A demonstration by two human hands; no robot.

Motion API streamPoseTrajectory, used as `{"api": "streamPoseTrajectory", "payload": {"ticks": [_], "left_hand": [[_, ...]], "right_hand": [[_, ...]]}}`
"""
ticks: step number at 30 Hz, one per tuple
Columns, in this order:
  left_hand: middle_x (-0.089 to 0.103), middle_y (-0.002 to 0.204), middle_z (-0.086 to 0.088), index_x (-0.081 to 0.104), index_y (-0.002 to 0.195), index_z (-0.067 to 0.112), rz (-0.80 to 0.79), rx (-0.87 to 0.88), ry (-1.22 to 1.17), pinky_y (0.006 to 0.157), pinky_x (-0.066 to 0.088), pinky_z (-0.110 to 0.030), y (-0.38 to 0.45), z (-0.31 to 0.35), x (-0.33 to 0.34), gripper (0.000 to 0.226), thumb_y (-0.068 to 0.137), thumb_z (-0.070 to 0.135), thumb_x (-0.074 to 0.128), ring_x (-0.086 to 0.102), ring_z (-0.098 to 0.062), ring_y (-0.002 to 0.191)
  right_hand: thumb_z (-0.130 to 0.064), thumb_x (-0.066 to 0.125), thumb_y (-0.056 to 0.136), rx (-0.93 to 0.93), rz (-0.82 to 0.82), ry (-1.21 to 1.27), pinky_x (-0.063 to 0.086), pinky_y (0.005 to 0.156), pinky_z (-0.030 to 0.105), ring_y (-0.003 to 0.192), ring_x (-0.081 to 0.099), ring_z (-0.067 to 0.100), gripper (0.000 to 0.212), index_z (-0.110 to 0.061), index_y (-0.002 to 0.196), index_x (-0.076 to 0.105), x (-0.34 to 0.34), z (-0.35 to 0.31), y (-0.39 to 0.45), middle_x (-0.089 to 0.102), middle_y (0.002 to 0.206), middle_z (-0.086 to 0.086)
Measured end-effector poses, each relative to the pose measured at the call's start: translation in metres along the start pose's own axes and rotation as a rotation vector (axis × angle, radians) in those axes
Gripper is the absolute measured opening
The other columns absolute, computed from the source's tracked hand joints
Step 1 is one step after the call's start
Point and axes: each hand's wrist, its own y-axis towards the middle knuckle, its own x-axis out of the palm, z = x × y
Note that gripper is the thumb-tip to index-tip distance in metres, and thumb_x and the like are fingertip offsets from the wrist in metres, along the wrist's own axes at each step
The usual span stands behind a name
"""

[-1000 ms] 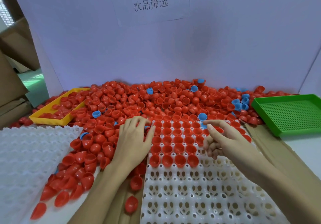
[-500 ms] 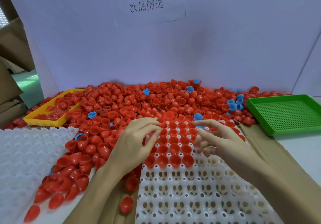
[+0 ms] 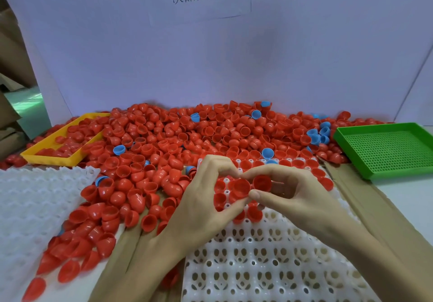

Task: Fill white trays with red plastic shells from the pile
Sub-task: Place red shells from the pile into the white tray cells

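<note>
A big pile of red plastic shells (image 3: 178,137) covers the table's far half, with a few blue shells (image 3: 316,135) mixed in. A white tray (image 3: 269,266) with round sockets lies in front of me; its far rows hold red shells, its near rows are bare. My left hand (image 3: 201,203) pinches one red shell (image 3: 241,188) above the tray's filled rows. My right hand (image 3: 288,191) holds a second red shell (image 3: 262,182) right beside it. The fingertips of both hands touch.
A second white tray (image 3: 30,208) lies at the left. A yellow tray (image 3: 54,156) with red shells sits at the back left, a green perforated tray (image 3: 386,149) at the right. A white board (image 3: 234,51) walls off the back. Loose shells (image 3: 77,255) spread near the left front.
Both hands have come together over the tray's filled rows, and each now holds a red shell. The camera has tilted slightly downward.
</note>
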Motion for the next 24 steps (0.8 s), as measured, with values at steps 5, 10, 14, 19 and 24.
{"api": "streamPoseTrajectory", "payload": {"ticks": [5,10,14,19,24], "left_hand": [[0.067,0.121,0.016,0.054,0.126,0.031,0.010,-0.137,-0.146,0.099,0.051,-0.019,0.0001,0.0019,-0.0004,0.046,0.090,0.039,0.082,0.068,-0.009,0.117],[0.072,0.115,0.008,0.055,0.118,0.023,0.028,-0.166,-0.198,0.098,0.055,-0.027,0.0020,0.0006,-0.0015,0.039,0.091,0.023,0.083,0.071,-0.017,0.113],[0.074,0.112,0.008,0.055,0.117,0.024,0.022,-0.221,-0.209,0.096,0.057,-0.028,0.0026,-0.0006,-0.0024,0.029,0.097,0.021,0.075,0.072,-0.016,0.110],[0.073,0.100,0.011,0.059,0.115,0.027,-0.063,-0.258,-0.205,0.087,0.054,-0.017,0.0025,-0.0022,-0.0017,0.013,0.104,0.023,0.065,0.073,-0.012,0.101],[0.072,0.101,0.011,0.061,0.113,0.032,-0.075,-0.274,-0.187,0.087,0.053,-0.017,0.0011,-0.0032,-0.0003,0.012,0.103,0.028,0.066,0.072,-0.012,0.103]], "right_hand": [[-0.025,0.082,0.089,-0.032,-0.005,-0.039,0.061,0.089,0.030,0.107,0.075,0.020,0.032,-0.030,0.120,0.076,-0.0007,-0.0019,0.0005,0.076,0.118,-0.002],[-0.029,0.080,0.088,-0.015,0.043,-0.023,0.063,0.089,0.035,0.106,0.074,0.019,0.037,-0.035,0.123,0.071,-0.0056,-0.0016,-0.0004,0.073,0.120,-0.004],[-0.021,0.077,0.092,-0.037,0.005,-0.037,0.060,0.095,0.035,0.111,0.072,0.018,0.026,-0.029,0.117,0.075,-0.0090,-0.0021,-0.0003,0.075,0.116,-0.003],[-0.021,0.077,0.093,-0.047,0.016,-0.140,0.062,0.086,0.043,0.100,0.073,0.020,0.011,-0.024,0.103,0.076,-0.0055,-0.0002,-0.0006,0.075,0.104,-0.003],[-0.020,0.077,0.093,-0.040,0.036,-0.158,0.059,0.080,0.054,0.088,0.071,0.020,0.004,-0.021,0.096,0.076,-0.0067,0.0022,0.0012,0.074,0.096,-0.003]]}}
